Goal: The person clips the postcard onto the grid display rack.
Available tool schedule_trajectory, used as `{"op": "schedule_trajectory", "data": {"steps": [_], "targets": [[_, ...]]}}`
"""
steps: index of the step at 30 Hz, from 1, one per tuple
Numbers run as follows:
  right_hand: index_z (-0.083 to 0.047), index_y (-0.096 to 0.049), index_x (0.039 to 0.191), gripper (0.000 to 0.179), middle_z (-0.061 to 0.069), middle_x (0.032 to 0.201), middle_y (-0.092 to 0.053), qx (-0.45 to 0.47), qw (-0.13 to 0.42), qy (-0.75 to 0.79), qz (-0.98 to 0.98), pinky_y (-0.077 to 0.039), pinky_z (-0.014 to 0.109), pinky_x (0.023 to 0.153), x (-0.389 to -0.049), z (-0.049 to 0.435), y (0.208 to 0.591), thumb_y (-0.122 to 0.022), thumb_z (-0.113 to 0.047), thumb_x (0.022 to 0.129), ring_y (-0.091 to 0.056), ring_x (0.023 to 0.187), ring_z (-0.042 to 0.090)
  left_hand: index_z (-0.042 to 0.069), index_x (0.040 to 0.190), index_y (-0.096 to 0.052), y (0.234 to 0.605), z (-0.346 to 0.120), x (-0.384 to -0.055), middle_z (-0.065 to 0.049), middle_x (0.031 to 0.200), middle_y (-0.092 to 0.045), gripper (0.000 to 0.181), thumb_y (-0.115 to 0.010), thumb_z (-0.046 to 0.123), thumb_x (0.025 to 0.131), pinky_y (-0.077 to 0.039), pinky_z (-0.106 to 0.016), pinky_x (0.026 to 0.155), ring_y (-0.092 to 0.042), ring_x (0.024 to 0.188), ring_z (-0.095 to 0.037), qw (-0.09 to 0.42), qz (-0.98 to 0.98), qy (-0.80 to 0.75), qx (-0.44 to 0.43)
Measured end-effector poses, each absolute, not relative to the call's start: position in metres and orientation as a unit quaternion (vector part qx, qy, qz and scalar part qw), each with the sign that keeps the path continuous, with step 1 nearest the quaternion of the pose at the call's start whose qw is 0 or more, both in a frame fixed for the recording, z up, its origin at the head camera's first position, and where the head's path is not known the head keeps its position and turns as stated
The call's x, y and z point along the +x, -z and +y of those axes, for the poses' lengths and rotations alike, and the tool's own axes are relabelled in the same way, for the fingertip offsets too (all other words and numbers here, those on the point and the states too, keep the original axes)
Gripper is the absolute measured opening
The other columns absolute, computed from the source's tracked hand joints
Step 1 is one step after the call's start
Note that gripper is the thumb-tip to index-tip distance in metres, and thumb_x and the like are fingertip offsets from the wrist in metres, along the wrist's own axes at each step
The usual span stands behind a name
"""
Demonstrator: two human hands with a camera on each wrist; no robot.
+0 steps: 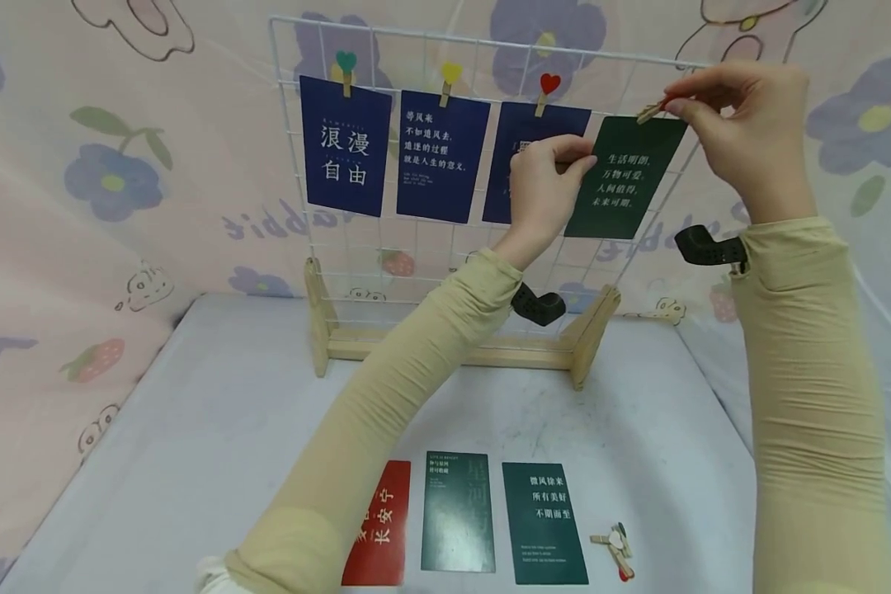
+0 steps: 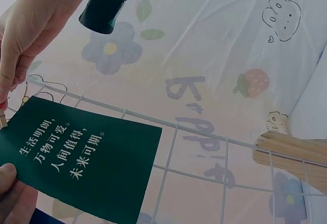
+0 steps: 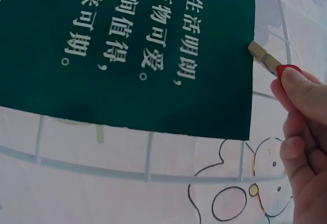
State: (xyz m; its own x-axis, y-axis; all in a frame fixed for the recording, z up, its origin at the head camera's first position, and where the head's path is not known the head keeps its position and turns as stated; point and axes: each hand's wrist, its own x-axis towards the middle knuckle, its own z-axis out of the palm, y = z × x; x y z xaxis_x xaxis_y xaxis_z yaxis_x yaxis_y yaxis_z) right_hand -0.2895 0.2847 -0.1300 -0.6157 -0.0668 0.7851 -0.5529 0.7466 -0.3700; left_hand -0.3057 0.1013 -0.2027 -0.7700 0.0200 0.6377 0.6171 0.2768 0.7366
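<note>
Person is standing a green card (image 1: 616, 216) against the far right of a white wire grid (image 1: 483, 40). Left hand (image 1: 549, 181) is pinching the card's left edge; right hand (image 1: 750, 124) is clamping thumb and finger on a red-heart clip (image 1: 648, 114), its tip touching the card's top edge. Can't tell whether it's biting.

Three dark blue cards (image 1: 345, 177) are hanging to the left, under green, yellow and red heart clips (image 1: 446, 87). Wooden feet (image 1: 586, 351) are holding the grid up at the far side of a white-covered table (image 1: 193, 429); some faint dark smudges are showing midway.

Near side, left to right: red card (image 1: 389, 540), partly behind the left sleeve (image 1: 386, 396), then two dark green cards (image 1: 458, 528), then a small clip pile (image 1: 615, 542). Pale pink cloth (image 1: 215, 148), printed with flowers, strawberries and bunnies, is walling the table in, creasing at left.
</note>
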Motion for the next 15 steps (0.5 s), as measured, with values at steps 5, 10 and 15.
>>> {"op": "schedule_trajectory", "data": {"steps": [5, 10, 15], "targets": [[-0.004, -0.075, 0.101, 0.018, -0.005, 0.094, -0.071, 0.18, 0.389, -0.286, -0.857, -0.039, 0.015, 0.067, -0.288, 0.286, 0.127, -0.067, -0.016, 0.09, -0.056, 0.072, -0.004, 0.01, 0.107, -0.073, 0.203, 0.103, -0.305, 0.004, 0.097, -0.07, 0.019, -0.068, 0.017, 0.09, -0.045, -0.007, 0.068, -0.06, 0.082, 0.001, 0.259, -0.755, 0.566, -0.208], [-0.004, -0.075, 0.101, 0.02, -0.02, 0.085, -0.066, 0.174, 0.374, -0.262, -0.873, -0.033, 0.018, 0.061, -0.287, 0.287, 0.12, -0.067, -0.018, 0.09, -0.054, 0.07, -0.007, 0.012, 0.106, -0.073, 0.202, 0.104, -0.306, 0.005, 0.097, -0.071, 0.018, -0.068, 0.018, 0.09, -0.044, -0.007, 0.068, -0.06, 0.082, 0.002, 0.265, -0.758, 0.558, -0.211], [-0.003, -0.075, 0.102, 0.022, -0.011, 0.087, -0.069, 0.171, 0.352, -0.221, -0.893, -0.032, 0.02, 0.057, -0.288, 0.282, 0.113, -0.065, -0.02, 0.092, -0.052, 0.069, -0.008, 0.012, 0.106, -0.074, 0.203, 0.101, -0.307, 0.005, 0.097, -0.071, 0.018, -0.068, 0.018, 0.089, -0.044, -0.008, 0.068, -0.06, 0.081, 0.002, 0.27, -0.759, 0.555, -0.206]]}}
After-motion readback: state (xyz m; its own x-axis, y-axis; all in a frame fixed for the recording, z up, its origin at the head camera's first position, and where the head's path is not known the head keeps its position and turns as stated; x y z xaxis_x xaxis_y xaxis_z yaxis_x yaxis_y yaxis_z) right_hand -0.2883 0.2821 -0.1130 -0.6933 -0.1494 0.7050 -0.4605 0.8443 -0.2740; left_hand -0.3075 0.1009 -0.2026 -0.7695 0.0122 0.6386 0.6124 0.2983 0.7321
